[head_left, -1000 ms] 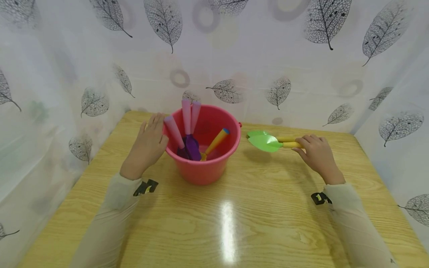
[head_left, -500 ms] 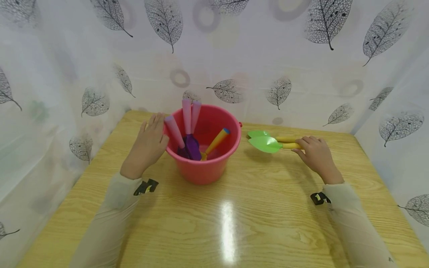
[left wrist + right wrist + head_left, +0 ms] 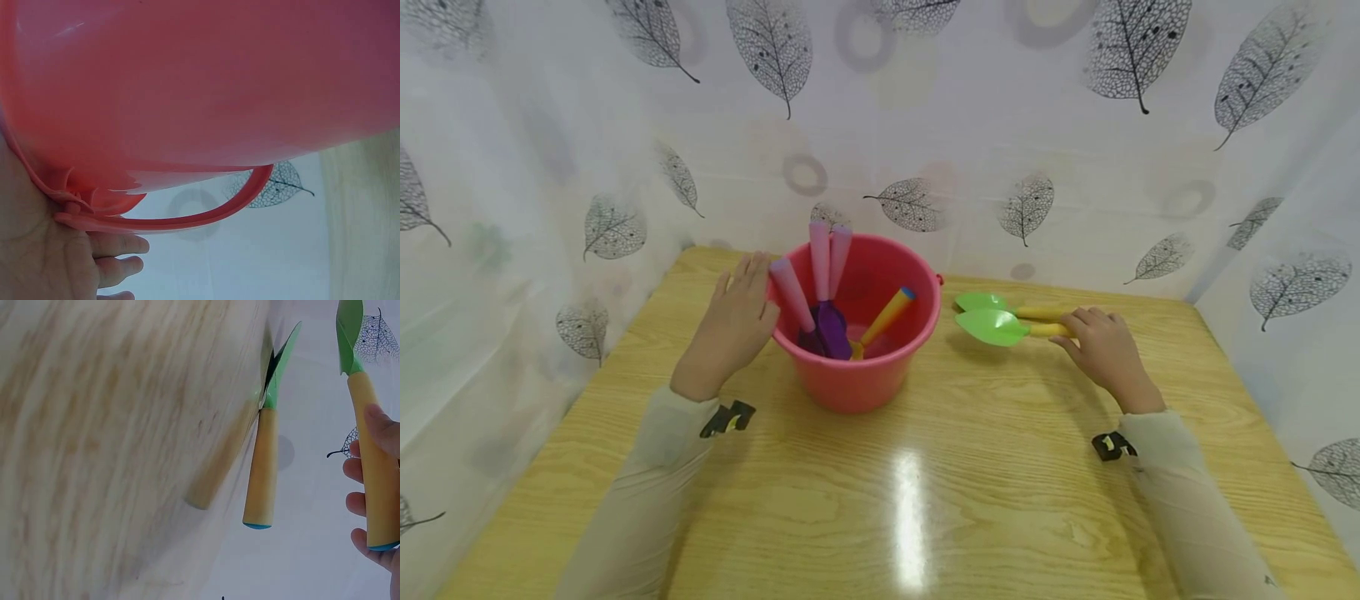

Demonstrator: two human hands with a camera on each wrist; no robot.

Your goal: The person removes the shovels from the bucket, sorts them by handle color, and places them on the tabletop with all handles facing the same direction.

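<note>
My right hand (image 3: 1108, 354) grips the yellow handle of a green toy trowel (image 3: 992, 327), its leaf-shaped blade pointing left above the table. In the right wrist view the fingers curl round that handle (image 3: 377, 481). Just behind it a second green trowel (image 3: 261, 465) with a yellow handle lies on the table. My left hand (image 3: 726, 329) rests against the left rim of a red bucket (image 3: 853, 387), fingers straight. Inside the bucket stand several purple toy tools with pink handles (image 3: 820, 258) and one yellow-handled tool (image 3: 887, 317); their lower ends are partly hidden.
The wooden table (image 3: 820, 500) is bounded by a white curtain (image 3: 925, 100) with leaf prints at the back and sides. The bucket's handle (image 3: 187, 222) hangs down behind its far side near my left fingers.
My right hand and the held trowel have shifted very slightly left and toward me, showing more of the trowel behind. The left hand and bucket have stayed in place.
</note>
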